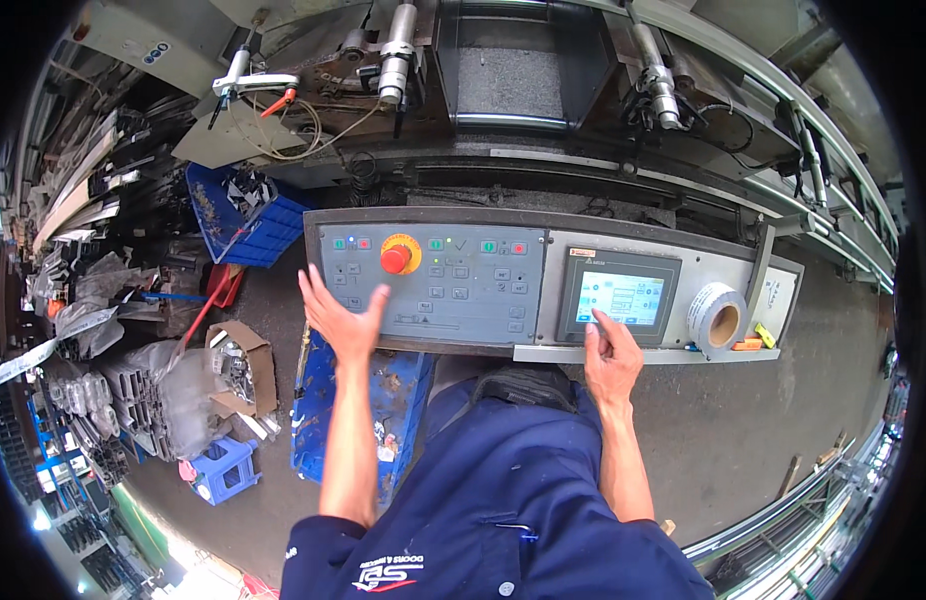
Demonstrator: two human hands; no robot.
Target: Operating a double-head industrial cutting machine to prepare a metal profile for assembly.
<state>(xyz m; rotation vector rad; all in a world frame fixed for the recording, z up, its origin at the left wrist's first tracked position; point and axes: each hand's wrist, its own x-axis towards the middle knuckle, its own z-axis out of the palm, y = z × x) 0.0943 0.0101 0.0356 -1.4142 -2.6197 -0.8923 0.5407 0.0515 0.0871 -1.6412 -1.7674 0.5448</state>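
The touchscreen [619, 298] sits at the control panel's [433, 280] right end, and the right hand [611, 358] presses one extended finger to its lower edge, remaining fingers curled, holding nothing. The left hand [341, 318] hovers open-fingered by the red stop button [396, 258]; a tape roll [717, 318] stands rightward.

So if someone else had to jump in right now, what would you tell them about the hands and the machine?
Left hand: open, fingers spread, raised in front of the grey control panel, holding nothing; whether it touches the panel is unclear.
Right hand: index finger on the lower left of the lit touchscreen, other fingers curled.
Red round stop button sits just right of the left hand, unpressed by either hand.
A tape roll stands on the shelf right of the screen.
Done: a screen of boxes is open.
Left: nothing shows how far the settings are.
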